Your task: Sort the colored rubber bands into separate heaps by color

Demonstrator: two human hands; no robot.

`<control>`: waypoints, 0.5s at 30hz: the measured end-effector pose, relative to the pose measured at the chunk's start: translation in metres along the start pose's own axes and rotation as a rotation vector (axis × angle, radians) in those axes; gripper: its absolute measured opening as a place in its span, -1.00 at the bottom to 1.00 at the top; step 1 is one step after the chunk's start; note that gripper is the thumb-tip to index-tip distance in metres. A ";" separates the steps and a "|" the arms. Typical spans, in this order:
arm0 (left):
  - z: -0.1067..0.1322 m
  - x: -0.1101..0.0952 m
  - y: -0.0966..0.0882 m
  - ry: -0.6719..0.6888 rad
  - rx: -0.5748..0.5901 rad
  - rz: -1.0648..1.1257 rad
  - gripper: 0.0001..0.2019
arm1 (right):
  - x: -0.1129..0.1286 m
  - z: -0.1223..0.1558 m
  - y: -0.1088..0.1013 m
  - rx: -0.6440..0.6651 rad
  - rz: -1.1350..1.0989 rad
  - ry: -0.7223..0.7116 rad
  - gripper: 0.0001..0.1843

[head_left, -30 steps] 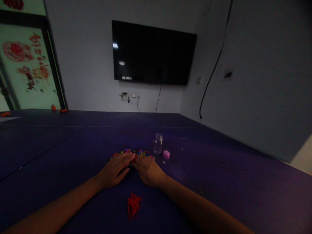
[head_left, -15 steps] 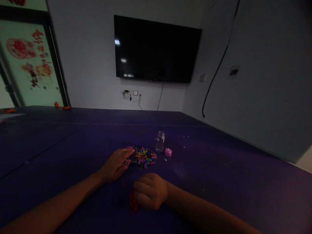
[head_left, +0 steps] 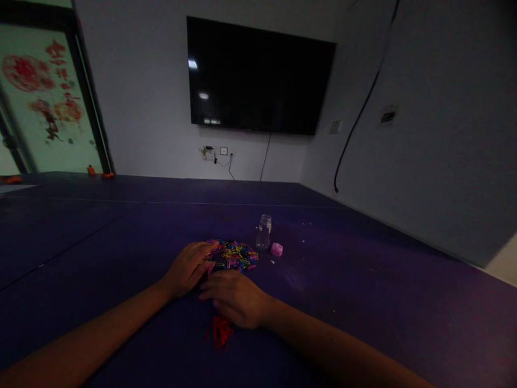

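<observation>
A pile of thin, many-coloured loops (head_left: pixel 238 254), paper clips or small rubber bands (I cannot tell which), lies on the dark purple surface. My left hand (head_left: pixel 188 268) rests at its left edge, open, fingers stretched over the loops. Just in front of the pile is my right hand (head_left: pixel 238 298), palm down, its fingers loosely extended leftward and apart; nothing shows in them, though the fingertips' underside is hidden. Close below that hand sits a small separate heap of red loops (head_left: pixel 221 331). Behind the pile stands a clear bottle (head_left: pixel 263 234), uncapped, with a pink cap (head_left: pixel 277 249) beside it.
White scraps (head_left: pixel 272 262) are scattered on the purple surface (head_left: pixel 363 302) around the cap. A black television (head_left: pixel 258 78) hangs on the far wall above some sockets (head_left: pixel 220 152). A black cable (head_left: pixel 357 121) dangles down the right wall. Orange objects (head_left: pixel 107 175) lie far left.
My right hand has moved away from the red heap toward the pile, its closed fingers opening out. More of the red heap shows. My left hand stays nearly in place; the view has shifted slightly.
</observation>
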State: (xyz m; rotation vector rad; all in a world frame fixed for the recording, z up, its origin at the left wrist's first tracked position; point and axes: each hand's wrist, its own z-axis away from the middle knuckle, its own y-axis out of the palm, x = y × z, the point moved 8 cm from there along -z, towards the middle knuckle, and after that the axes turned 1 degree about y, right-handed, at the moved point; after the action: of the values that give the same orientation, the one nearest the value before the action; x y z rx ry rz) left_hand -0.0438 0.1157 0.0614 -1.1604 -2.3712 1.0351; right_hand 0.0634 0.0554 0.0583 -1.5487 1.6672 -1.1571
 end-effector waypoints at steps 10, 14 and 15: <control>0.003 0.010 0.006 -0.062 0.022 0.026 -0.55 | -0.019 -0.002 0.000 -0.094 -0.474 0.214 -0.64; 0.003 0.008 0.005 -0.039 0.014 0.022 -0.55 | -0.023 0.000 -0.002 -0.149 -0.450 0.286 -0.64; 0.003 0.007 0.005 -0.032 0.008 0.016 -0.56 | -0.021 -0.001 -0.001 -0.137 -0.439 0.268 -0.65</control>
State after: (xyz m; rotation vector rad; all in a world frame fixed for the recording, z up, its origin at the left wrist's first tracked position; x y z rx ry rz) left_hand -0.0471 0.1218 0.0561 -1.1703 -2.3835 1.0757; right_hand 0.0661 0.0763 0.0567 -1.9877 1.6455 -1.5580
